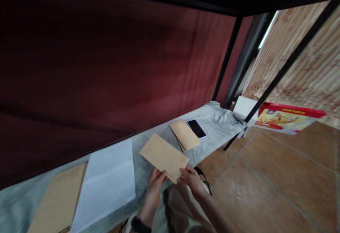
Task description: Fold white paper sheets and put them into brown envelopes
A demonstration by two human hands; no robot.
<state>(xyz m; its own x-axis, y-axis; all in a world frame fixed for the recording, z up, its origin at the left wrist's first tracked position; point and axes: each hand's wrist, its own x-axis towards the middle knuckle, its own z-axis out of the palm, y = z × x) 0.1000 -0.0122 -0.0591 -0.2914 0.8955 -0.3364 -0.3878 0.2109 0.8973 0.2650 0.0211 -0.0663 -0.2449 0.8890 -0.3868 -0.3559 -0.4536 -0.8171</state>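
Observation:
A brown paper envelope (164, 156) is held between my two hands, tilted above the front edge of the cloth-covered surface. My left hand (156, 180) pinches its lower left edge, thumb on top. At the envelope's right corner, my right hand (190, 177) has its fingers closed on the paper. Just beyond it lies a small stack of brown envelopes (186, 135), with a smartphone (196, 129) beside the stack. On the left are white paper sheets (107, 181) and, partly under or against them, a pile of larger brown envelopes (60, 199).
Grey cloth (212, 119) covers the narrow surface. A dark red panel (119, 84) rises behind it, with a black metal frame (230, 55) overhead and at the right. A red and yellow box (287, 117) and a white box (244, 107) stand past the right end, above the tiled floor (278, 179).

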